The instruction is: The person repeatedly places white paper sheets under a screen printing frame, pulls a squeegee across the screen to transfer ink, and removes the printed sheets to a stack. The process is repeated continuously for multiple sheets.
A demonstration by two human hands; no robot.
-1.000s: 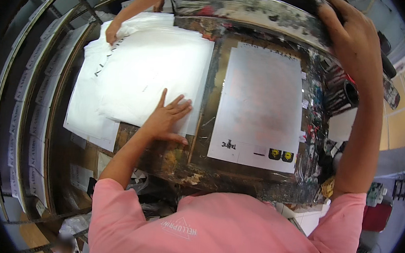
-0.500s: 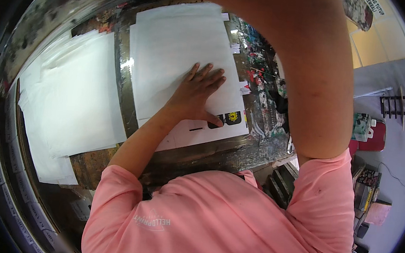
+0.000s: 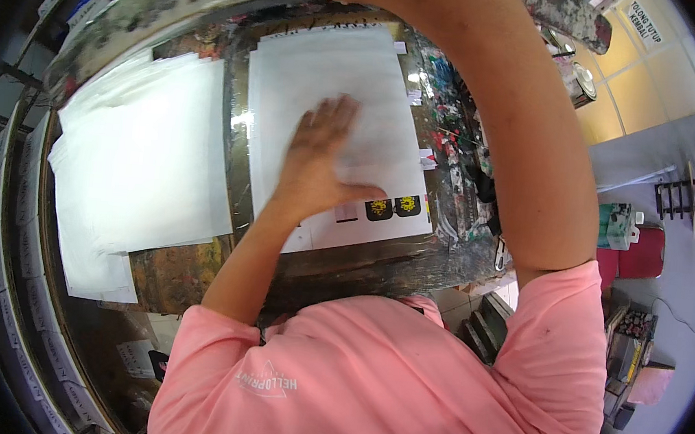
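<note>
Paint splashes and dark stains cover the worktable (image 3: 344,259), with racks of trays (image 3: 41,274) curving along the left and a pale wall (image 3: 668,132) and a red chair (image 3: 645,255) off to the right. From the lower left, the left forearm slants up over the table, and the left hand (image 3: 313,161) is palm down above the middle of a white sheet (image 3: 379,122). Its four fingers lie close together, pointing away from the body and slightly blurred, while the thumb sticks out wide to the right. Whether the palm touches the paper, I cannot tell. The right arm (image 3: 534,134) rises from a pink sleeve (image 3: 564,316) and bends across the top; its hand is out of view, so I cannot tell how its fingers are set.

The white sheet is plain and greyish, lying flat on the table over a printed sheet (image 3: 321,235), whose near strip shows two black rounded squares with yellow designs. To the left lies a bright white stack of paper (image 3: 148,160), its edges uneven.
</note>
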